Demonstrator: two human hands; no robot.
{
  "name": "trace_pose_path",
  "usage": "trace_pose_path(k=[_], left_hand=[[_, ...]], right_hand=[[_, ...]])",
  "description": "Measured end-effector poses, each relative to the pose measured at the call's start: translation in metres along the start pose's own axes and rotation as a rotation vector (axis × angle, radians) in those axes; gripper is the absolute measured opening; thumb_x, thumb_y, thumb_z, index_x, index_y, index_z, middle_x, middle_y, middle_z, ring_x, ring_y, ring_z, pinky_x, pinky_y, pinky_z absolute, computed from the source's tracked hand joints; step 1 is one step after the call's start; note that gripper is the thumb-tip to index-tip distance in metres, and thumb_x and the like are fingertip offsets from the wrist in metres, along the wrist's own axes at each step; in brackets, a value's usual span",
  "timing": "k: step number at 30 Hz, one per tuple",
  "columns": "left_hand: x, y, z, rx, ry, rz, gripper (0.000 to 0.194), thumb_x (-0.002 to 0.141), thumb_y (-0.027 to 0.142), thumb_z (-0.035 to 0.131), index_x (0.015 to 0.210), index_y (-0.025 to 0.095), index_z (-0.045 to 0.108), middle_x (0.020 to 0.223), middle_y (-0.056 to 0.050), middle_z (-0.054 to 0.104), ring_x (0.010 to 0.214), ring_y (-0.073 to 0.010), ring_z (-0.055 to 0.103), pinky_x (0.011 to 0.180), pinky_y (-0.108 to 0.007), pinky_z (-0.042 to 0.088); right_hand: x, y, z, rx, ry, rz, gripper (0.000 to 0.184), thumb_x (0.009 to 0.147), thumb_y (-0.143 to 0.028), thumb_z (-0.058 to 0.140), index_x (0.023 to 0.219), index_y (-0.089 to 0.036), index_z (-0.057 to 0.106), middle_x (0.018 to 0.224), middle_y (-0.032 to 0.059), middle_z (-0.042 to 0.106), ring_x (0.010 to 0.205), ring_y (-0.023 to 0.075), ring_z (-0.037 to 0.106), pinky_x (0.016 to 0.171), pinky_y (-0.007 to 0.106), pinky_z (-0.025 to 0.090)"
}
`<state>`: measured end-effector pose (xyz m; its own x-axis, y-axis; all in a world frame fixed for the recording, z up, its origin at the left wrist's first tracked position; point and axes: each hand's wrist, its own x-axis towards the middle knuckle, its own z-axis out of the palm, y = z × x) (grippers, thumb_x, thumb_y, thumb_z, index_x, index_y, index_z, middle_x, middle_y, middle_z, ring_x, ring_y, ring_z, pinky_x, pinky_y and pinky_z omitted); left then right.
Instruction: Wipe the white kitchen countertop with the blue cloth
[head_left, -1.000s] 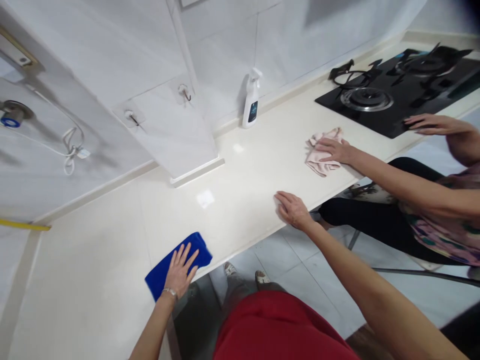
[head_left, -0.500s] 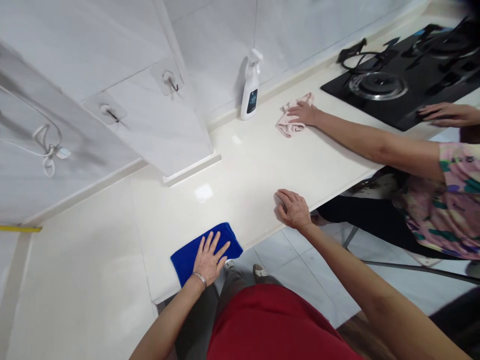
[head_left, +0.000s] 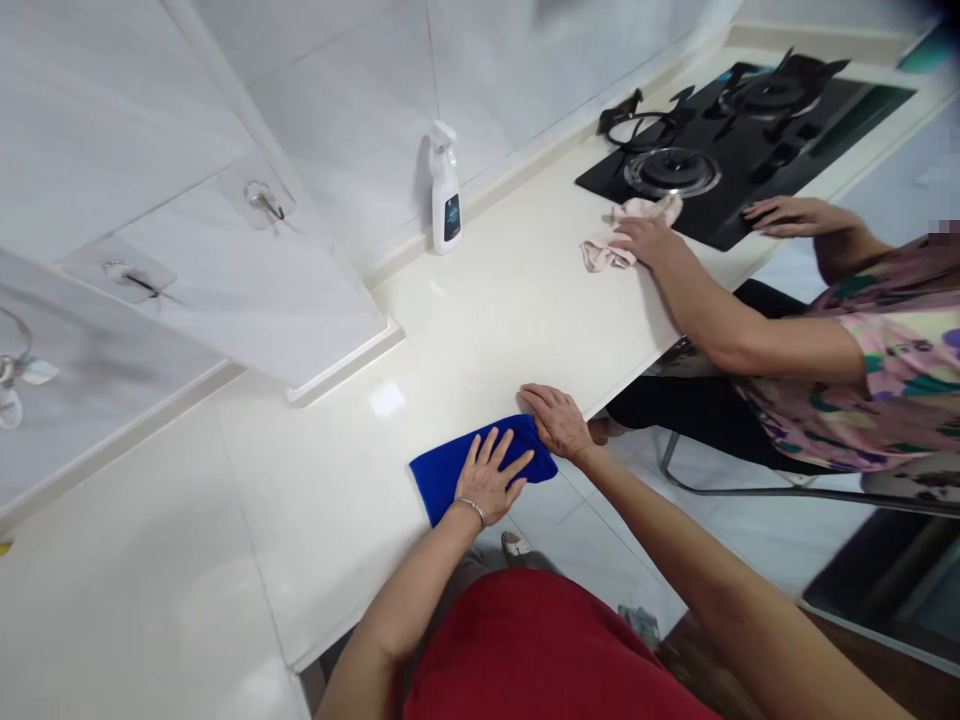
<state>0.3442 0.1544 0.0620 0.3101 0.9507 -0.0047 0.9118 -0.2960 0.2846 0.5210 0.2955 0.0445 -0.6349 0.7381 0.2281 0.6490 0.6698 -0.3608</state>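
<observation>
The blue cloth [head_left: 444, 472] lies along the front edge of the white tabletop [head_left: 495, 330], partly overhanging; an outward drag by the left hand [head_left: 491, 478], spread flat on it, could pull it off. The right hand [head_left: 556, 422], fingers together, meets its right end; whether it grips, I cannot tell. Beyond stand a spray bottle [head_left: 447, 200] by the tiled wall [head_left: 360, 110] and a black gas hob [head_left: 712, 218].

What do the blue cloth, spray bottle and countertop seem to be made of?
Blue cloth: matte fabric, perhaps microfibre; it shows no shine and creases softly.
Spray bottle: probably smooth plastic, judging by its moulded white body.
Countertop: glossy, perhaps engineered stone; it reflects a bright light patch.
</observation>
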Motion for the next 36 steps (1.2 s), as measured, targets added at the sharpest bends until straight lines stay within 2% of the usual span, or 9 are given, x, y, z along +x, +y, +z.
trace_pose_path(k=[5,7,10,14,23,26,29,33,36], left_hand=[[0.022,0.011,0.005,-0.019,0.024,-0.03,0.053,0.093,0.048,0.038,0.145,0.039,0.038,0.165,-0.002,0.021,0.152,-0.0291,0.014,0.122,-0.057,0.021],[0.017,0.013,0.006,-0.014,0.043,-0.03,0.053,0.093,0.047,0.038,0.145,0.039,0.037,0.165,-0.001,0.022,0.152,-0.0281,0.014,0.122,-0.057,0.022],[-0.008,0.008,0.006,-0.014,0.077,-0.08,0.054,0.094,0.047,0.035,0.147,0.039,0.033,0.165,-0.002,0.023,0.152,-0.0267,0.014,0.123,-0.055,0.023],[-0.07,-0.009,-0.001,-0.019,0.106,-0.266,0.054,0.094,0.049,0.032,0.147,0.041,0.031,0.165,-0.001,0.022,0.152,-0.0271,0.013,0.123,-0.055,0.023],[-0.251,-0.034,-0.026,0.113,0.147,-0.759,0.055,0.093,0.043,0.039,0.147,0.042,0.029,0.165,0.001,0.021,0.152,-0.0255,0.017,0.123,-0.055,0.024],[-0.307,-0.04,-0.032,0.086,0.142,-0.96,0.053,0.095,0.043,0.035,0.147,0.04,0.031,0.164,0.001,0.023,0.152,-0.0241,0.015,0.124,-0.053,0.02],[-0.356,-0.047,-0.035,0.09,0.174,-1.129,0.053,0.095,0.044,0.03,0.147,0.035,0.033,0.164,-0.003,0.023,0.152,-0.027,0.013,0.123,-0.056,0.02],[-0.408,-0.042,-0.036,0.097,0.212,-1.348,0.054,0.095,0.046,0.028,0.147,0.032,0.033,0.163,-0.007,0.025,0.151,-0.0293,0.017,0.121,-0.058,0.024],[-0.432,-0.018,-0.032,0.123,0.242,-1.52,0.057,0.095,0.043,0.026,0.148,0.024,0.033,0.162,-0.015,0.024,0.15,-0.0333,0.018,0.118,-0.062,0.026]], right_hand=[[-0.005,0.009,0.006,0.054,0.04,-0.003,0.057,0.082,-0.01,0.042,0.137,-0.022,0.051,0.14,0.0063,0.053,0.126,0.0247,0.046,0.102,0.041,0.039],[-0.009,0.013,0.009,0.042,0.059,-0.025,0.057,0.081,-0.011,0.043,0.136,-0.022,0.051,0.139,0.0069,0.054,0.125,0.0251,0.047,0.101,0.042,0.041],[-0.011,0.016,0.015,0.015,0.093,-0.058,0.051,0.084,-0.017,0.045,0.134,-0.02,0.052,0.137,0.0087,0.055,0.122,0.0264,0.049,0.098,0.042,0.042],[-0.011,0.013,0.018,-0.02,0.119,-0.07,0.047,0.086,-0.021,0.045,0.132,-0.019,0.055,0.135,0.0103,0.057,0.116,0.0267,0.051,0.092,0.04,0.041],[-0.015,-0.002,0.007,-0.129,0.063,0.002,0.048,0.088,-0.021,0.043,0.135,-0.023,0.052,0.137,0.006,0.055,0.116,0.0232,0.05,0.093,0.036,0.041],[-0.014,-0.002,0.008,-0.141,0.032,0.009,0.048,0.088,-0.021,0.042,0.135,-0.022,0.053,0.137,0.0067,0.055,0.114,0.0236,0.05,0.091,0.036,0.04],[-0.014,-0.002,0.009,-0.145,0.015,0.012,0.051,0.086,-0.02,0.043,0.136,-0.021,0.052,0.137,0.0089,0.055,0.113,0.0244,0.05,0.09,0.037,0.04],[-0.015,-0.005,0.007,-0.142,0.026,0.008,0.051,0.088,-0.02,0.041,0.138,-0.02,0.051,0.138,0.0096,0.054,0.114,0.0244,0.049,0.09,0.037,0.038],[-0.016,-0.008,0.005,-0.139,0.04,0.007,0.051,0.087,-0.019,0.042,0.138,-0.02,0.052,0.136,0.0105,0.055,0.115,0.024,0.048,0.09,0.036,0.037]])
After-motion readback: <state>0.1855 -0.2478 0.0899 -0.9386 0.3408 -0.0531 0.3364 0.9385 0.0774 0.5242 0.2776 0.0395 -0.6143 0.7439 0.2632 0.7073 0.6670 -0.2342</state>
